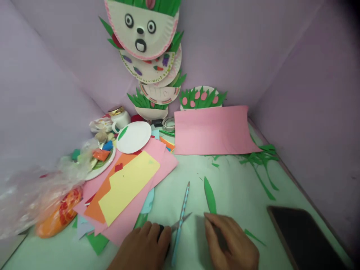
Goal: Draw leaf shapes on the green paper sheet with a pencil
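Note:
My left hand (144, 242) rests on the table with its fingers curled over the dark handles of a pair of scissors (176, 225). The scissor blades lie across a blue patterned pencil (182, 210). To the right, my right hand (229, 240) is closed, thumb and forefinger close together at the lower tip of a green paper leaf (209, 197). Whether those fingers grip the leaf or only touch it is unclear. A thin green scrap (254, 237) lies beside my right hand.
Coloured paper sheets (126, 187) and a plastic bag (36, 195) cover the left side. A pink sheet (210, 131) stands at the back. Green cuttings (263, 159) and a dark phone (306, 240) lie right. Paper-plate crafts (149, 67) are on the wall.

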A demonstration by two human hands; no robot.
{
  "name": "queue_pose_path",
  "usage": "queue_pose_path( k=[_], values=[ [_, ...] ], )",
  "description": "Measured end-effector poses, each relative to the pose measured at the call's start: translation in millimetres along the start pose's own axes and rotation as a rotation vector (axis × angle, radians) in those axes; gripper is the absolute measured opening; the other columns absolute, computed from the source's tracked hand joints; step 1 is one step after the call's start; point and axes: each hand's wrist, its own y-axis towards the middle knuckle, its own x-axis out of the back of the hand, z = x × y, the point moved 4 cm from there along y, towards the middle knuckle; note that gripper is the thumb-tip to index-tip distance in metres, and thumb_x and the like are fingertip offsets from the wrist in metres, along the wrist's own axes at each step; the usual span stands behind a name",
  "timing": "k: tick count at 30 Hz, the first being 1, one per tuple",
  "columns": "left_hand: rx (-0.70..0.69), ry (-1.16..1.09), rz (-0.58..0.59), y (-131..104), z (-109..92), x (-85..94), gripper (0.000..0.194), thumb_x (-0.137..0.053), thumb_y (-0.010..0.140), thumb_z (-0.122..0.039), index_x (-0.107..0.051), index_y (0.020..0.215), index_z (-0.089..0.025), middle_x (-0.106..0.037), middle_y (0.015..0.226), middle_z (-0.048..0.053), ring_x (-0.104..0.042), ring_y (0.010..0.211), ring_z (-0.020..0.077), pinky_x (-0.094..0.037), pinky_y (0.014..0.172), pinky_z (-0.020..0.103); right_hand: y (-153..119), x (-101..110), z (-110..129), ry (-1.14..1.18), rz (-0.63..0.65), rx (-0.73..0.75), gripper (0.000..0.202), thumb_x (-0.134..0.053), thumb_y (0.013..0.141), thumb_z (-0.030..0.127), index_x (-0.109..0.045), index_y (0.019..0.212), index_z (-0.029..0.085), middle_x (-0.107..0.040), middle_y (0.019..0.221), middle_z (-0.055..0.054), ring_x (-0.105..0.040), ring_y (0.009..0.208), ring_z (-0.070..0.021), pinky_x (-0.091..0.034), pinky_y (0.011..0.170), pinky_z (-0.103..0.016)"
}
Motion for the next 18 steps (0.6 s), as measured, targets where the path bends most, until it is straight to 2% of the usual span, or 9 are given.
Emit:
queue_pose_path(
  k=[1,3,5,7,11,15,18],
  values=[
    [0.017,0.071,0.042,5,-7,-4.1,0.046,-0.051,0.080,-0.012,-0.057,0.123,-0.029,-0.068,0.100,0.009,-0.065,0.089,0.0303,-0.055,0.071,0.043,2,0,-2,-0.089,-0.022,0.025,0.017,-0.051,0.087,0.019,-0.064,0.098,0.019,-0.072,0.086,-0.007,-0.067,0.080,-0.0199,-0.052,0.075,-0.032],
    [0.067,0.180,0.029,9,-17,-10.3,0.056,-0.045,0.078,-0.006,-0.050,0.131,-0.025,-0.065,0.108,0.014,-0.064,0.092,0.0303,-0.054,0.074,0.044,5,-3,-5,-0.274,0.002,0.088,0.025,-0.046,0.090,0.021,-0.065,0.105,0.015,-0.071,0.103,-0.011,-0.063,0.099,-0.0274,-0.045,0.091,-0.046],
    [0.089,0.214,-0.037,5,-24,-14.6,0.065,-0.053,0.071,-0.006,-0.045,0.134,-0.020,-0.060,0.115,0.016,-0.061,0.095,0.0307,-0.053,0.076,0.043,4,-10,-7,-0.410,0.107,0.103,0.032,-0.040,0.092,0.021,-0.065,0.110,0.013,-0.067,0.116,-0.013,-0.056,0.114,-0.0334,-0.038,0.097,-0.057],
    [0.081,0.193,-0.121,-3,-26,-17.1,0.069,-0.059,0.065,-0.009,-0.046,0.133,-0.016,-0.057,0.117,0.017,-0.059,0.097,0.0317,-0.051,0.079,0.044,3,-16,-8,-0.489,0.210,0.076,0.035,-0.038,0.093,0.020,-0.065,0.114,0.012,-0.065,0.123,-0.012,-0.052,0.119,-0.0347,-0.036,0.098,-0.058],
    [-0.038,0.106,-0.407,-13,-18,-19.2,0.040,-0.050,0.081,-0.016,-0.054,0.121,-0.014,-0.058,0.107,0.015,-0.057,0.093,0.0286,-0.050,0.080,0.046,3,-22,-7,-0.536,0.292,0.031,0.035,-0.039,0.093,0.023,-0.064,0.116,0.012,-0.062,0.126,-0.012,-0.051,0.118,-0.0328,-0.037,0.100,-0.054],
    [-0.227,0.093,-0.790,-7,-6,-28.8,0.036,-0.044,0.084,-0.019,-0.054,0.118,-0.014,-0.058,0.104,0.016,-0.058,0.087,0.0273,-0.051,0.072,0.043,3,-23,-4,-0.548,0.280,0.054,0.033,-0.042,0.092,0.022,-0.062,0.117,0.013,-0.063,0.125,-0.011,-0.052,0.117,-0.0309,-0.038,0.099,-0.051],
    [-0.280,0.189,-1.024,0,4,-43.4,0.034,-0.040,0.085,-0.020,-0.056,0.115,-0.016,-0.062,0.099,0.014,-0.060,0.080,0.0259,-0.050,0.063,0.038,0,-23,-6,-0.588,0.203,0.138,0.032,-0.042,0.090,0.021,-0.061,0.116,0.014,-0.065,0.122,-0.011,-0.054,0.114,-0.0300,-0.038,0.097,-0.050]
  ],
)
